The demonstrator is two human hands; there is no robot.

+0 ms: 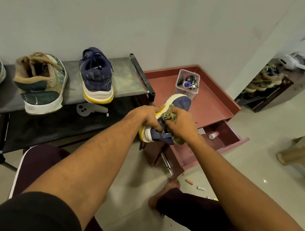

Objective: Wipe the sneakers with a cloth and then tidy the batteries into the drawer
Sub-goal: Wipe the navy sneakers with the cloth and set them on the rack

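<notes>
Left hand [148, 115] grips a navy sneaker [181, 103] from the sole side, fingers curled round the white and yellow midsole near the middle of the shoe. Right hand [179, 126] holds a bunched olive cloth [169, 114], fingers closed round it and pressing it against the sneaker's upper; a tail of the cloth hangs out below the wrist. The sneaker is off any surface, held on its side with the toe pointing away, above the near left corner of a red cabinet. The cabinet's tabletop [215, 102] carries a clear plastic container [187, 82] holding small dark items and a white bottle with a blue cap. Its drawer [224, 140] stands pulled out, with a small white bottle [213, 135] with a pink cap lying inside. Two batteries lie on the tiled floor in front of the drawer, outside it: a copper-coloured battery [189, 181] and, just beside it to the right, a white battery [201, 188], both near the person's bare foot. To the left, a dark shelf [125, 71] bears the matching sneaker [96, 77], heel toward the camera and overhanging the front edge, and two tan and green sneakers [40, 82], one partly cut off by the frame. A grey controller [90, 109] lies on the lower shelf beneath.
</notes>
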